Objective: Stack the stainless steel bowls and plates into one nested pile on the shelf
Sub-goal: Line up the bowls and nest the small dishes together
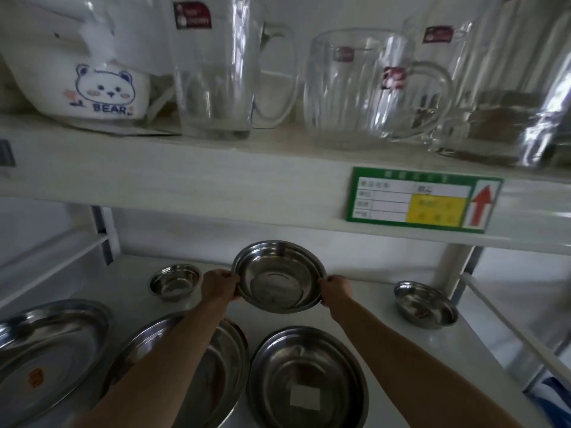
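Note:
A medium steel bowl [278, 278] is held tilted toward me above the white lower shelf [364, 307]. My left hand [220, 285] grips its left rim and my right hand [336, 290] grips its right rim. A small steel bowl [175, 281] stands at the back left, and another small bowl [425, 304] at the back right. In front lie a steel plate with a white sticker [306, 379], a wide plate [213, 362] partly hidden under my left forearm, and a large oval plate [49, 347] at the far left.
The upper shelf edge [216, 180] hangs just above the held bowl and carries a green price label [423, 200]. On top stand glass mugs [355, 88], a tall glass jug [216, 66] and a white bear-print bowl [102, 91]. A shelf post [448, 264] rises at the back right.

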A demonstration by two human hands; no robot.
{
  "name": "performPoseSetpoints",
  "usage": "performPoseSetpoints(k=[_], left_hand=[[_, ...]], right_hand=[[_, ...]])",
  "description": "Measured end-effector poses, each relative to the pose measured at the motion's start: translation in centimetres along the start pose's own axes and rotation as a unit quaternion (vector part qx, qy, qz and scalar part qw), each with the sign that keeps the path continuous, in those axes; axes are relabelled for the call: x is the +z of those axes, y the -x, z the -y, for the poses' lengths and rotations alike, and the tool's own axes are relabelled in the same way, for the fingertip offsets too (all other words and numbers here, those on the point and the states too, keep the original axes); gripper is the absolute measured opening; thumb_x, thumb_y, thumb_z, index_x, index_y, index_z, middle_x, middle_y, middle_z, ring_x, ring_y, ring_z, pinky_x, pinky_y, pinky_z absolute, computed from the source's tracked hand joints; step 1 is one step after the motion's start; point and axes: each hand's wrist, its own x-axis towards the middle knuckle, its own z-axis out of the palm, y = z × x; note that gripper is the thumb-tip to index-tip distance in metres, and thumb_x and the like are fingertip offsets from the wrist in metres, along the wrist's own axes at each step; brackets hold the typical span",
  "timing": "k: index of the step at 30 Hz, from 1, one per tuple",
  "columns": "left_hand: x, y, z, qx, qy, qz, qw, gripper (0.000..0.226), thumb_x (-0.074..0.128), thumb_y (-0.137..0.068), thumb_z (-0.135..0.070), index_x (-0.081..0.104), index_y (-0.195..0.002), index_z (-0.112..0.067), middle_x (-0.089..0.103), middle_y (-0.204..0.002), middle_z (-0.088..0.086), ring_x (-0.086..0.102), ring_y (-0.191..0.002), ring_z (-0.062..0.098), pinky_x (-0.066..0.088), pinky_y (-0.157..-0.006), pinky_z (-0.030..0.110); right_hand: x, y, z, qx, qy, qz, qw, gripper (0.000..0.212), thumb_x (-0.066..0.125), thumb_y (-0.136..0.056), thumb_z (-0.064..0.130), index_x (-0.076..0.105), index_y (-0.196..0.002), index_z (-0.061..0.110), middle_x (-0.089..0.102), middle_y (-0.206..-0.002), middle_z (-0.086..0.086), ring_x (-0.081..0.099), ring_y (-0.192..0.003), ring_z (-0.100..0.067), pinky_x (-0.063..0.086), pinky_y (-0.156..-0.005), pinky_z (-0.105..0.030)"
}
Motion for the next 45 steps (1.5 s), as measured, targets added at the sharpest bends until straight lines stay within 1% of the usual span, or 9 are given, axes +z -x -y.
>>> performPoseSetpoints(k=[3,6,13,18,23,26,33,37,45], left_hand=[[-0.2,2.6,0.0,-0.001,0.04,-0.008,0.999,0.01,0.064,-0.083,0.0,0.063,-0.092,0.005,0.063,-0.074,0.017,0.059,-0.041,0.018,0.05,-0.035,0.02],[-0.6,5.3,0.0,-0.005,0.058,-0.021,0.998,0.009,0.063,-0.085,-0.001,0.062,-0.092,0.003,0.059,-0.065,0.013,0.055,-0.031,0.01,0.047,-0.033,0.018],[-1.5,12.4,0.8,-0.011,0.1,-0.031,0.994,0.007,0.06,-0.087,0.001,0.063,-0.093,0.004,0.062,-0.073,0.016,0.057,-0.054,0.022,0.046,-0.033,0.017],[-1.4,15.9,2.6,-0.059,0.147,-0.007,0.987,0.02,0.056,-0.088,0.005,0.058,-0.069,-0.002,0.055,-0.035,0.0,0.051,-0.027,0.004,0.043,-0.031,0.015],[-1.2,19.0,5.3,-0.107,0.198,0.024,0.974,0.017,0.055,-0.089,0.004,0.055,-0.076,-0.005,0.059,-0.073,0.014,0.058,-0.066,0.024,0.053,-0.064,0.036],[-0.9,20.5,6.6,-0.132,0.222,0.035,0.966,0.014,0.057,-0.089,0.002,0.057,-0.077,-0.005,0.062,-0.076,0.013,0.059,-0.069,0.024,0.051,-0.07,0.037],[-0.2,24.2,8.5,-0.126,0.179,-0.017,0.976,0.025,0.052,-0.089,0.006,0.055,-0.066,-0.005,0.056,-0.062,0.012,0.051,-0.059,0.024,0.046,-0.06,0.034],[0.1,24.2,9.5,-0.109,0.139,-0.035,0.984,0.027,0.051,-0.089,0.006,0.056,-0.063,-0.003,0.047,-0.04,0.003,0.043,-0.046,0.021,0.045,-0.051,0.029],[0.8,24.2,10.2,-0.077,0.095,-0.074,0.99,0.03,0.056,-0.087,0.002,0.056,-0.058,-0.005,0.048,-0.046,0.008,0.045,-0.048,0.021,0.043,-0.049,0.027]], right_hand=[[-1.4,1.4,-0.1,-0.016,0.003,-0.004,1.0,0.023,0.052,-0.09,0.016,0.067,-0.086,0.0,0.062,-0.074,-0.013,0.059,-0.065,-0.026,0.058,-0.075,-0.044],[-2.5,3.0,-0.3,-0.022,-0.007,-0.006,1.0,0.024,0.054,-0.09,0.016,0.064,-0.072,0.004,0.059,-0.065,-0.011,0.058,-0.06,-0.025,0.058,-0.072,-0.044],[-4.6,6.7,-2.7,-0.032,0.014,0.014,0.999,0.028,0.055,-0.09,0.022,0.069,-0.076,0.002,0.066,-0.068,-0.014,0.065,-0.066,-0.029,0.059,-0.074,-0.045],[-6.1,9.6,-4.7,-0.036,0.026,0.003,0.999,0.035,0.054,-0.091,0.026,0.065,-0.066,0.005,0.065,-0.067,-0.014,0.069,-0.073,-0.035,0.059,-0.072,-0.047],[-7.4,11.5,-6.6,-0.028,0.041,-0.011,0.999,0.037,0.054,-0.091,0.027,0.056,-0.057,0.011,0.059,-0.06,-0.009,0.062,-0.066,-0.032,0.053,-0.066,-0.037],[-7.9,12.3,-7.7,-0.017,0.038,-0.012,0.999,0.037,0.053,-0.093,0.025,0.055,-0.059,0.01,0.056,-0.058,-0.008,0.055,-0.06,-0.027,0.043,-0.061,-0.03],[-7.8,13.7,-10.4,0.011,0.052,0.007,0.999,0.032,0.052,-0.092,0.025,0.071,-0.078,0.003,0.065,-0.071,-0.011,0.064,-0.075,-0.032,0.048,-0.068,-0.032],[-7.3,13.4,-11.0,0.024,0.076,0.01,0.997,0.029,0.054,-0.091,0.026,0.07,-0.072,0.009,0.064,-0.07,-0.009,0.065,-0.074,-0.031,0.052,-0.068,-0.035],[-6.7,12.5,-11.2,0.013,0.155,-0.009,0.988,0.022,0.052,-0.087,0.025,0.067,-0.091,0.009,0.07,-0.098,-0.012,0.066,-0.093,-0.032,0.05,-0.073,-0.033]])
